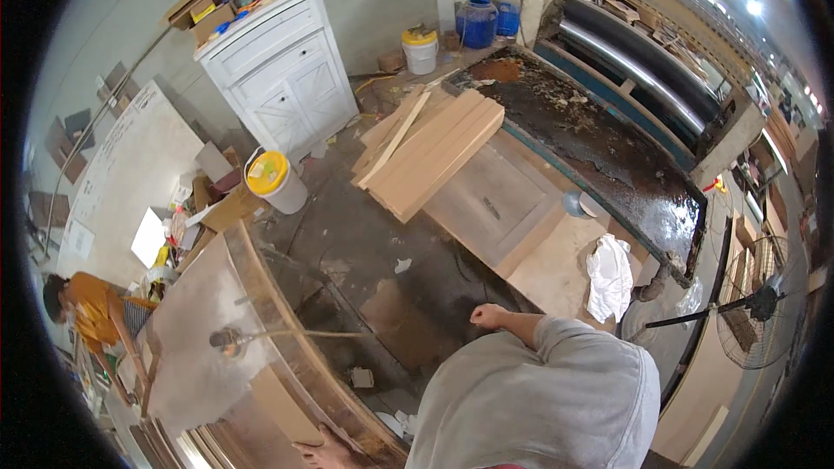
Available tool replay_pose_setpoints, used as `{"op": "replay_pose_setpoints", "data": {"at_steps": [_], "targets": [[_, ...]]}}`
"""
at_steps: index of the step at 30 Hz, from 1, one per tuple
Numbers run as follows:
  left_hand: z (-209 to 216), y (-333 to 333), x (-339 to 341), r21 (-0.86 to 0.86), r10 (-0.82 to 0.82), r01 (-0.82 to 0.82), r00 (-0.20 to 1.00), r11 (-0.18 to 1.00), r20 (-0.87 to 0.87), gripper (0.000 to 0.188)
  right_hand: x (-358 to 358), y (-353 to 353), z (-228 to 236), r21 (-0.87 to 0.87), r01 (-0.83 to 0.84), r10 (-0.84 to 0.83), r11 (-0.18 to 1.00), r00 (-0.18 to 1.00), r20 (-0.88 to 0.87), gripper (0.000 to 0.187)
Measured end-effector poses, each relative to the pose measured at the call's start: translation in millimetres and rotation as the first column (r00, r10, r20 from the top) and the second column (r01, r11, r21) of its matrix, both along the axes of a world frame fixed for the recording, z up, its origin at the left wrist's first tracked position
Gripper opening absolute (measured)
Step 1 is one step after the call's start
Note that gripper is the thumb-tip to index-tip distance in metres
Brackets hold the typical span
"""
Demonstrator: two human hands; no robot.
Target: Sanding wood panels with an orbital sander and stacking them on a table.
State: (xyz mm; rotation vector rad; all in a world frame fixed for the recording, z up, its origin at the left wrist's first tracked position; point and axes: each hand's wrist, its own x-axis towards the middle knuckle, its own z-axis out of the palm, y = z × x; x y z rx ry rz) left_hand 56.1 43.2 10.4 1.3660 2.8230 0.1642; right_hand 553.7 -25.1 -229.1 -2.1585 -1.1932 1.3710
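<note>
My left hand point(327, 450) is at the lower edge of the view, over the near end of a narrow tan board point(285, 403). Thumb and fingers span the board's width; part of the hand is cut off by the frame. The board lies on a dusty worktable point(195, 373). Farther along the tabletop sits a corded power tool that looks like a sander point(230, 341), its cord trailing over the table's edge. My right hand point(487, 316) hangs above the dark floor, fingers curled in, with nothing seen in it.
Tan boards point(439, 152) are stacked on a panelled door point(495, 200) to the right, near a white cloth point(610, 278). A yellow-lidded bucket point(282, 187) and white cabinet point(282, 69) stand ahead. At the left, another person point(95, 304) is by the table. A fan point(756, 304) stands right.
</note>
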Motion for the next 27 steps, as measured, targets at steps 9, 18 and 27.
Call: {"op": "replay_pose_setpoints", "data": {"at_steps": [9,18,27], "targets": [[-26,-2,-38,-0.027,0.077,-0.076,0.996,0.997,0.039,0.116,-102,94,78,0.111,-0.202,0.199,0.973,0.979,0.04,0.037],[-24,-5,-38,-0.051,0.081,-0.086,0.993,0.995,-0.083,0.114,-155,137,93,0.14,-0.31,0.317,0.94,0.948,-0.025,0.036],[-40,19,-41,0.117,-0.011,0.048,0.954,0.992,-0.301,0.11,-140,159,85,0.224,-0.142,0.165,0.964,0.982,-0.091,0.034]]}}
